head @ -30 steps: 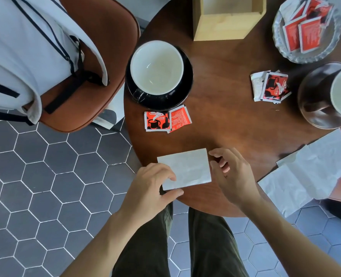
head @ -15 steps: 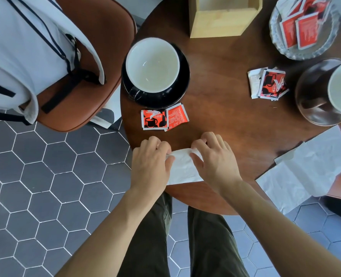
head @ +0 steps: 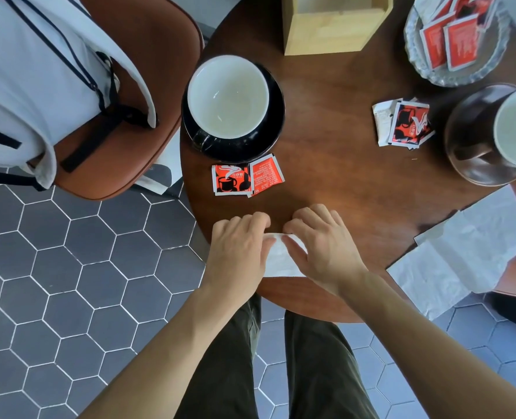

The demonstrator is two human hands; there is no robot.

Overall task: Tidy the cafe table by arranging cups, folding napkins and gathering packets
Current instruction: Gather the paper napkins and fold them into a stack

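A folded white napkin [head: 282,260] lies at the near edge of the round dark wooden table [head: 326,182]. My left hand [head: 238,252] and my right hand [head: 323,249] press flat on it from either side, covering most of it. Two red sugar packets [head: 244,176] lie just beyond my hands. A white cup on a black saucer [head: 229,98] stands behind them. More packets [head: 401,124] lie to the right, beside a second cup on a brown saucer [head: 489,134]. Unfolded napkins [head: 462,252] hang over the right edge.
A wooden box [head: 332,25] stands at the back. A glass dish [head: 459,71] holding several red packets is at the back right. A brown chair [head: 123,86] with a white bag [head: 30,86] stands close on the left. Grey hexagon floor tiles lie below.
The napkin lay as a wider rectangle a second ago. My hands have since closed in over it from both sides, and it now shows as a narrower strip between them.
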